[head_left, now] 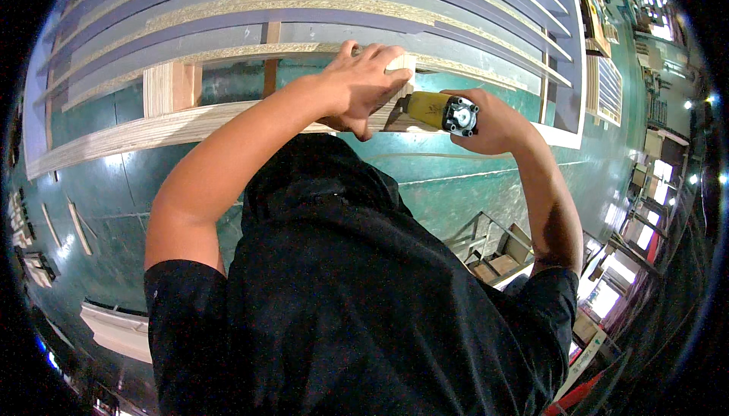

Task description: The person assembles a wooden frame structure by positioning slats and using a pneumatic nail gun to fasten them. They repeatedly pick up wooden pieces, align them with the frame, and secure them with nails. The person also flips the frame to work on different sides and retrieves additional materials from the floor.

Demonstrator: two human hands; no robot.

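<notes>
My left hand (363, 82) presses a small light wooden block (401, 66) against a chipboard slat (250, 51) of a large slatted wooden frame (152, 131). My right hand (493, 121) is closed around a yellow and black power tool (440, 110), whose nose points at the block just under my left fingers. Both forearms reach up from my black shirt toward the frame. The tool's tip is hidden behind my left hand.
The frame has grey panels and chipboard strips, with a short wooden upright (171, 88) at its left. A green floor (471, 180) lies below, with loose wood strips (76, 226) at left, a pale board (114, 332) at lower left, and a wooden step stand (501, 253) at right.
</notes>
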